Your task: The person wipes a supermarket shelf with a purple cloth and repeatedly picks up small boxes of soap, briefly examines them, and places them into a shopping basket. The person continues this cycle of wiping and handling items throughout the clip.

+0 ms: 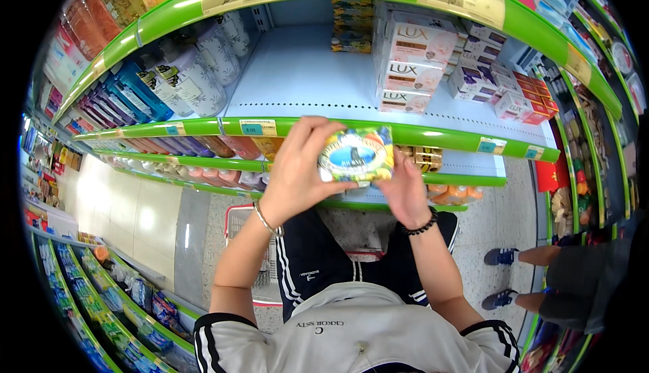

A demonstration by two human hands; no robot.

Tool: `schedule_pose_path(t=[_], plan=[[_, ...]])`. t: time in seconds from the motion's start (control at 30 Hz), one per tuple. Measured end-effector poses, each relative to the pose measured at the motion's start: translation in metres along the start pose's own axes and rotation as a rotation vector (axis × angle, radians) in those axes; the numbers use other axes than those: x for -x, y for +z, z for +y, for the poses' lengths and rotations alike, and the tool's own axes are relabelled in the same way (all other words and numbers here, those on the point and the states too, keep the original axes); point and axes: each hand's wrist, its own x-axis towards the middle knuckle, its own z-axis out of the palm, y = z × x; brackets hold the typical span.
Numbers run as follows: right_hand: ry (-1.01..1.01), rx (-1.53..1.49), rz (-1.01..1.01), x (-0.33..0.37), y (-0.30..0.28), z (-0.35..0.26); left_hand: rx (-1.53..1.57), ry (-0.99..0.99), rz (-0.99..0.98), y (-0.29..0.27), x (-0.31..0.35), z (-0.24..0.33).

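Observation:
Between my two hands, in front of the shelf edge, is a boxed bar of soap (pixel 368 140), yellow and green with a white-rimmed blue oval on its face. My left hand (pixel 295 170) grips its left side, fingers over the top edge and thumb along the bottom. At the lower right corner, my right hand (pixel 404 196) closes its fingers on the box. Deep on the shelf stands a stack of similarly coloured boxes (pixel 351 27). White and pink soap boxes (pixel 418 43) are piled to the right of that stack.
The pale blue shelf (pixel 291 68) has a green front rail (pixel 433 134). Pump bottles (pixel 189 82) stand at its left, red boxes (pixel 537 96) at its right. Lower shelves hold more bottles. A red-rimmed basket (pixel 233 221) is by my legs. Another person's legs (pixel 537 256) are at right.

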Motion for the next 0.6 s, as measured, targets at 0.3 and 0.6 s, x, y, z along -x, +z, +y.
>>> schedule_pose_path(t=[0.3, 0.6], plan=[[0.284, -0.720, -0.220, 0.029, -0.008, 0.039, 0.098, -0.054, -0.085, 0.039, 0.031, 0.016], [0.188, -0.349, 0.022, 0.035, -0.019, 0.047, 0.036, -0.056, -0.140, 0.064, 0.040, 0.025]])
